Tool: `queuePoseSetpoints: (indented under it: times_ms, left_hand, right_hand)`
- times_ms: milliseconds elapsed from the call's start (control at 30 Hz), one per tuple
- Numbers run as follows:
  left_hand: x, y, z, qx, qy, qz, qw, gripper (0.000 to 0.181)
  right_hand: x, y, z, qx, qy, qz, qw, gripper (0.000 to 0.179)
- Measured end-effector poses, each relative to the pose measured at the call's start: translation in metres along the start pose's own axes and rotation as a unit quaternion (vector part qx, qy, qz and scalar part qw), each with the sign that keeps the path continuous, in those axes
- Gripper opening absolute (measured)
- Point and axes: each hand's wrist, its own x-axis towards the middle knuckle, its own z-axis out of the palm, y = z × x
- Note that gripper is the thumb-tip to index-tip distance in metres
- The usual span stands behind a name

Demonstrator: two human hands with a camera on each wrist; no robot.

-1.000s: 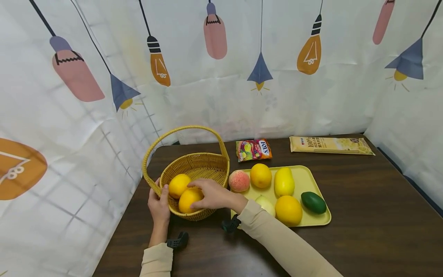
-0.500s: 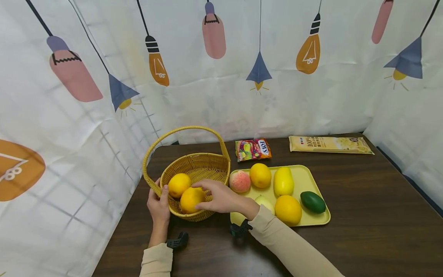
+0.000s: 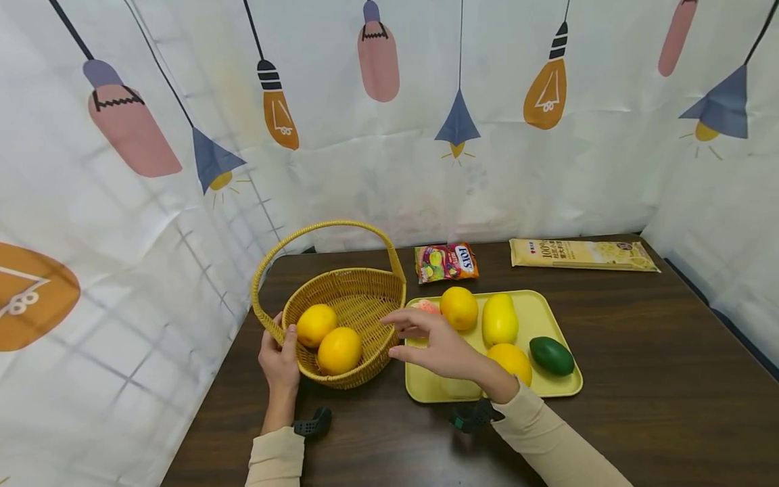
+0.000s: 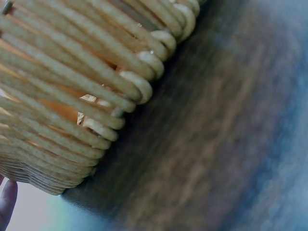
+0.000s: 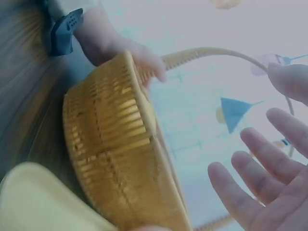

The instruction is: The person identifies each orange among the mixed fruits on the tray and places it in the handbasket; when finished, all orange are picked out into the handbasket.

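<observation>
A yellow wicker basket (image 3: 365,287) with a tall hoop handle stands at the left of the table. My left hand (image 3: 279,360) grips its left side by the rim, thumb over the edge; in the left wrist view a fingertip (image 4: 7,202) shows beside the weave. Two oranges, one farther back (image 3: 317,325) and one in front (image 3: 339,351), lie inside the basket. My right hand (image 3: 441,345) holds nothing, its fingers loosely extended over the left part of the yellow tray (image 3: 541,308), just right of the basket. It partly hides a pink peach (image 3: 429,306).
On the tray lie an orange (image 3: 459,308), a yellow mango-like fruit (image 3: 500,319), a larger orange (image 3: 512,362) and a dark green avocado-like fruit (image 3: 551,356). Behind stand a candy bag (image 3: 447,262) and a long noodle packet (image 3: 584,255), near the printed curtain (image 3: 389,176).
My right hand has let go of the front orange and moved right, out of the basket to above the tray. The left hand keeps its hold on the basket.
</observation>
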Motion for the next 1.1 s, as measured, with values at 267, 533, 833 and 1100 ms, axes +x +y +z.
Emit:
queuePoseSetpoints:
  times_ms: [267,533,833,1100]
  left_hand:
    - [0.0,0.0,0.0,-0.004,0.003,-0.012,0.9999,0.044]
    - [0.0,0.0,0.001,-0.004,0.004,-0.012,0.9999,0.043]
    - [-0.003,-0.003,0.002,0.009,0.002,-0.008,0.9999,0.043]
    - [0.0,-0.001,0.002,0.006,0.004,0.001,1.0,0.043]
  right_hand:
    - [-0.038,-0.001,-0.028,-0.034,0.053,0.005,0.998,0.039]
    - [-0.082,0.004,-0.057,-0.138,0.127,-0.01,0.9822,0.038]
    - [-0.12,0.015,-0.093,-0.221,0.168,0.049,0.9595,0.04]
    - [-0.135,0.019,-0.11,-0.228,0.147,0.114,0.9556,0.04]
